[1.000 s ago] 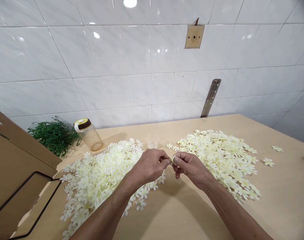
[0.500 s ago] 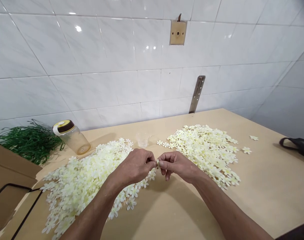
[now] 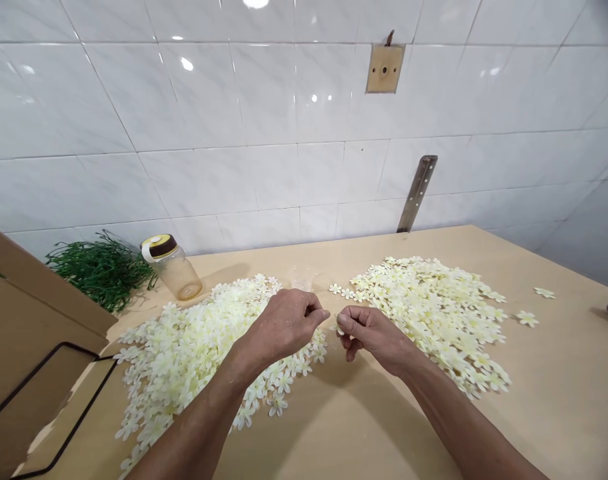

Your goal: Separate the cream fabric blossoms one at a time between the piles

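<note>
My right hand (image 3: 371, 333) pinches a small pale-yellow artificial flower (image 3: 339, 327) between thumb and fingers. Just left of it, my left hand (image 3: 291, 325) has its thumb and forefinger pressed together; whatever is between them, if anything, is too small to make out. A narrow gap separates the two hands above the table. Under and beside my left forearm spreads a large heap of cream flowers (image 3: 199, 347). Another flower heap (image 3: 429, 307) lies past my right hand. Partly hidden behind my hands is a small clear plastic cup (image 3: 304, 281).
At the back left stand a clear bottle with a brown and yellow lid (image 3: 177, 270) and a bundle of green stems (image 3: 104, 270). A cardboard box (image 3: 39, 360) and black wire frame (image 3: 79, 420) occupy the left edge. Two loose flowers (image 3: 527, 319) lie right. A tiled wall (image 3: 264, 180) bounds the table.
My hands have come apart slightly, the flower staying in my right fingers. The view has turned left, so everything sits further right in it.
</note>
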{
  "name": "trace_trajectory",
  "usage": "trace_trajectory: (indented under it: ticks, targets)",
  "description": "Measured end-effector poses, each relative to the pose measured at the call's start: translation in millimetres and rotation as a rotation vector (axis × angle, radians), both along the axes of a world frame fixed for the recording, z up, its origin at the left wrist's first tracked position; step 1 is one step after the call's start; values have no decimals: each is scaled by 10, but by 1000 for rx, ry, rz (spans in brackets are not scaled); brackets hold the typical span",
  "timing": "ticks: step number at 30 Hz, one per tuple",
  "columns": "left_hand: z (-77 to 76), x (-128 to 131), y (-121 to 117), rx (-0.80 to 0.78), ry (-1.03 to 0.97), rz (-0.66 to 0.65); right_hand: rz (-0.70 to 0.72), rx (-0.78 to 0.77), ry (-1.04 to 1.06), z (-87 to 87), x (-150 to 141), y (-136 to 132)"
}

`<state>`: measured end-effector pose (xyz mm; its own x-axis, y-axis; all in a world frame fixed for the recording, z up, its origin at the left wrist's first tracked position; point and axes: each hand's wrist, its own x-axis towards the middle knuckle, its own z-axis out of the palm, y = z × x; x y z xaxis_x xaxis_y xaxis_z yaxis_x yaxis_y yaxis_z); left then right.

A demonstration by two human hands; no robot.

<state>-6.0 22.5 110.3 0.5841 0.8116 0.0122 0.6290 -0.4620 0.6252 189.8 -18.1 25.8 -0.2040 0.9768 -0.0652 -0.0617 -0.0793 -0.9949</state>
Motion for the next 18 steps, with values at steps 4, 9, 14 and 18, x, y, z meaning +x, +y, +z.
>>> trace_trajectory:
  ticks: [4, 9, 14, 18]
  targets:
    - [-29, -3, 16, 0, -9, -4, -43, -7, 31, 17, -24, -5]
    - [-76, 21, 22, -52, -54, -3, -29, 11, 81, 18, -22, -5]
    - [-80, 41, 10, -214, -169, 4, -46, 8, 102, -17, -15, 2]
    - [-58, 51, 14, -413, -258, -95, -48, 16, 91, 2, -22, 3]
